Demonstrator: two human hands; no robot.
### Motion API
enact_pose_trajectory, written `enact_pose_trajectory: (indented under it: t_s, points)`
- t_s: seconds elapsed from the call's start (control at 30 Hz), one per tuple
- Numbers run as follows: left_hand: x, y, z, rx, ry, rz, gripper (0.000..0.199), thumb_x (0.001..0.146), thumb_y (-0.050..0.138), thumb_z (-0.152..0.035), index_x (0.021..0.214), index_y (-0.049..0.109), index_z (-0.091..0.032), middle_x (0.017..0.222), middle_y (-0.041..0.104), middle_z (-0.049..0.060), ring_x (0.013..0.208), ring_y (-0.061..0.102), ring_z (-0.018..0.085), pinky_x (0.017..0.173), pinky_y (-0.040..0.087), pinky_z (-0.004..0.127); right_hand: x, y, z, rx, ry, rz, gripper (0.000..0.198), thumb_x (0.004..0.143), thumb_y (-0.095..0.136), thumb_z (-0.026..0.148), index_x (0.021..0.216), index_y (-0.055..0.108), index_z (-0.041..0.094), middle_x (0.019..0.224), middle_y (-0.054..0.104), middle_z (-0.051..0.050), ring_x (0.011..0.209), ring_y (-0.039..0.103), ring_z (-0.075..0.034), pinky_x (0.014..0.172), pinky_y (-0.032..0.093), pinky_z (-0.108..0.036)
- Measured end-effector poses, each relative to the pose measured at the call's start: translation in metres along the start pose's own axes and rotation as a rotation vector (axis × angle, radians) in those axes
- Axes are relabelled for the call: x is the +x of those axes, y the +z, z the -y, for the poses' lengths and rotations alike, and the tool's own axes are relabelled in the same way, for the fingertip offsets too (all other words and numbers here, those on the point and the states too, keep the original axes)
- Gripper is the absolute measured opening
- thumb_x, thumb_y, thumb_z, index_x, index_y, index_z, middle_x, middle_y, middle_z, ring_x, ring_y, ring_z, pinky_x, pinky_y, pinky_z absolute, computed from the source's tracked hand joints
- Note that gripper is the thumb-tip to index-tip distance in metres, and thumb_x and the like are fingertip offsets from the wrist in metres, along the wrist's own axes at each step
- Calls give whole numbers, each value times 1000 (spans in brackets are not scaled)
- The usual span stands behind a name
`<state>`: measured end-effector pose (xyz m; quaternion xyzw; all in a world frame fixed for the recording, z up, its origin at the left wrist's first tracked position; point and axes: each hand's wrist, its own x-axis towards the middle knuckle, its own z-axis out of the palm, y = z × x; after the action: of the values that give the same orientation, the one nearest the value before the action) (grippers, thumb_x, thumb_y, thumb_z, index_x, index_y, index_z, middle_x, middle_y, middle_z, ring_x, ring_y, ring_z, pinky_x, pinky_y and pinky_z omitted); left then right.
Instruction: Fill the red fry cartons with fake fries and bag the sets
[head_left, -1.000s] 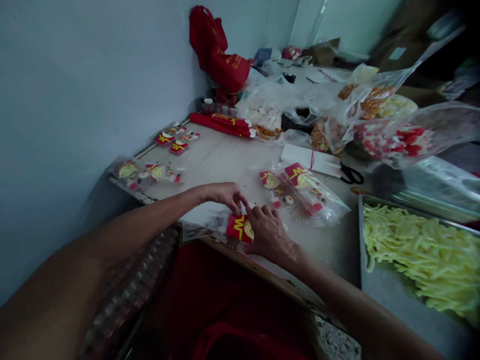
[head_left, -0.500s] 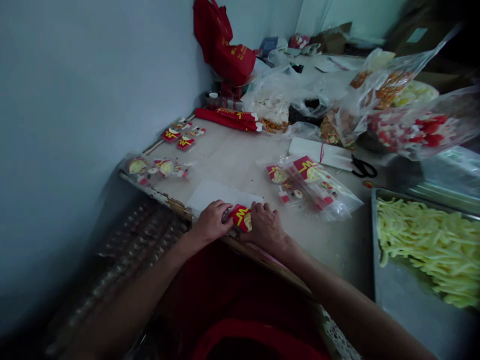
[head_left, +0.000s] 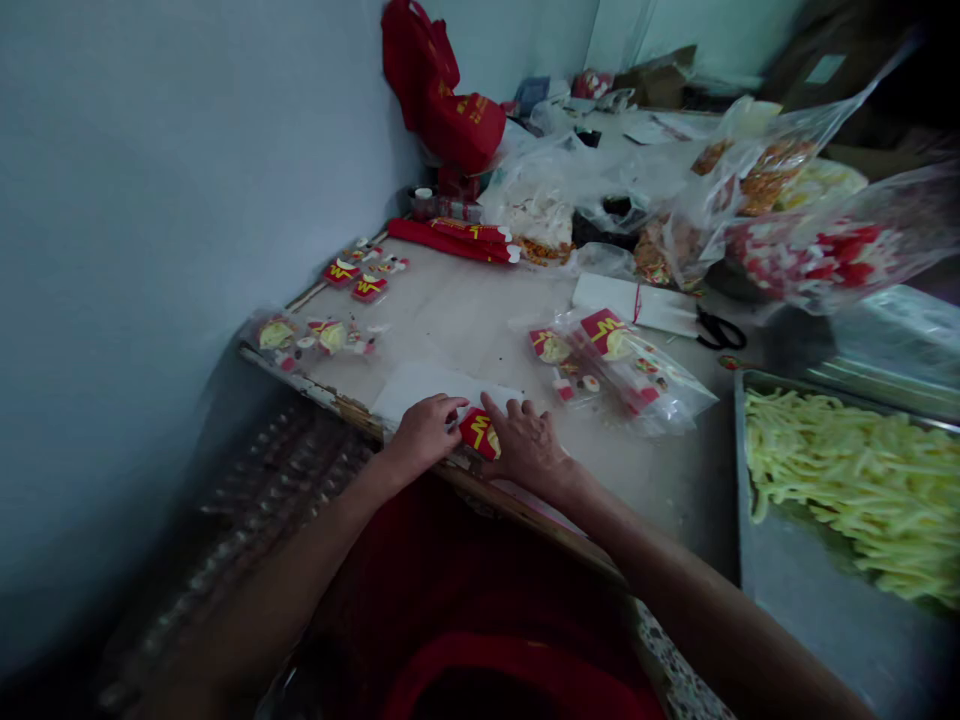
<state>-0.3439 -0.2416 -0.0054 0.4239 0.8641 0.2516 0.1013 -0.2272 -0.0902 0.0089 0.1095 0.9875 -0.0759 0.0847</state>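
Observation:
A small red packet with a yellow mark and pale fry-like pieces [head_left: 478, 432] lies in clear plastic at the table's front edge. My left hand [head_left: 426, 432] is closed in a pinch at its left end. My right hand [head_left: 529, 445] grips the right end, thumb on the near side and index finger stretched over the top; the palm side is hidden. Just beyond the fingers lies a white sheet [head_left: 427, 388]. Similar bagged red packets [head_left: 606, 335] rest to the right of my hands, and more small packs [head_left: 330, 337] sit at the left edge.
A metal tray [head_left: 787, 565] with pale yellow fry-shaped strips [head_left: 862, 470] stands at the right. Black-handled scissors [head_left: 721, 330] lie by a white stack of cards [head_left: 637, 302]. Plastic bags of small pieces [head_left: 840, 255] crowd the back. A red bag [head_left: 465, 125] leans on the wall.
My right index finger has lifted and stretched leftward over the packet. My left fingers have shifted slightly at its left end. The whole view has moved a little.

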Motion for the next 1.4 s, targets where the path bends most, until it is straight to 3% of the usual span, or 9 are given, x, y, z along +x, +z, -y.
enact_pose_trajectory:
  t_s: [0.1, 0.23, 0.4, 0.53, 0.73, 0.9, 1.1, 1.23, 1.4]
  points:
    - [-17, 8, 8, -99, -45, -101, 63, 73, 58, -5, 134, 58, -19, 104, 69, 4, 95, 64, 17, 91, 51, 30, 2, 0, -2, 19, 15, 41, 115, 66, 79, 63, 158, 26, 20, 133, 53, -19, 120, 47, -38, 92, 39, -48]
    - [-28, 17, 13, 83, -59, -249, 57, 72, 67, -15, 129, 63, -17, 119, 64, 9, 114, 57, 26, 104, 47, 40, 3, 0, 0, 26, 39, 32, 111, 69, 78, 59, 158, 26, 18, 132, 54, -20, 119, 46, -37, 91, 40, -45]
    - [-17, 23, 12, 34, -121, -142, 36, 72, 69, -16, 108, 74, -20, 102, 72, 5, 98, 63, 22, 94, 50, 35, 3, 0, 5, 4, 83, 52, 112, 69, 79, 58, 157, 25, 15, 131, 54, -21, 117, 48, -36, 86, 42, -43]
    - [-13, 26, 11, -140, -255, -171, 36, 70, 67, -11, 104, 76, -18, 89, 73, 3, 83, 66, 17, 82, 51, 28, 4, 1, 6, -1, 100, 47, 112, 69, 79, 58, 157, 25, 15, 130, 55, -21, 116, 49, -36, 85, 42, -42]
    - [-17, 30, 6, -187, -339, -262, 29, 70, 69, -11, 96, 78, -17, 94, 75, 4, 91, 67, 18, 86, 50, 29, 4, 0, 8, -4, 112, 45, 111, 68, 80, 56, 157, 26, 16, 129, 56, -20, 116, 50, -36, 84, 43, -41]
    - [-17, 28, 6, -241, -445, -219, 27, 70, 69, -12, 93, 79, -21, 92, 79, 3, 85, 71, 17, 80, 51, 27, 4, 0, 8, -19, 102, 58, 113, 67, 81, 56, 158, 26, 15, 130, 56, -20, 116, 49, -36, 84, 44, -43]
    - [-14, 25, 2, -148, -500, -257, 16, 75, 67, -19, 85, 80, -22, 88, 79, 6, 84, 73, 20, 77, 49, 29, 1, -2, 10, -19, 123, 49, 112, 68, 81, 55, 157, 27, 14, 130, 56, -20, 117, 49, -36, 85, 44, -43]
    - [-15, 28, 1, -90, -497, -295, 11, 74, 68, -22, 80, 78, -23, 81, 78, 3, 78, 71, 19, 72, 46, 28, -1, -2, 12, -24, 138, 30, 111, 69, 81, 55, 157, 29, 12, 131, 56, -22, 117, 50, -37, 86, 44, -44]
    - [-22, 44, -1, -137, -365, -501, 7, 76, 66, -18, 73, 72, -20, 77, 72, 2, 73, 65, 14, 72, 45, 24, -3, 2, 15, -48, 165, -7, 111, 70, 80, 56, 157, 29, 9, 129, 56, -23, 116, 50, -36, 87, 45, -45]
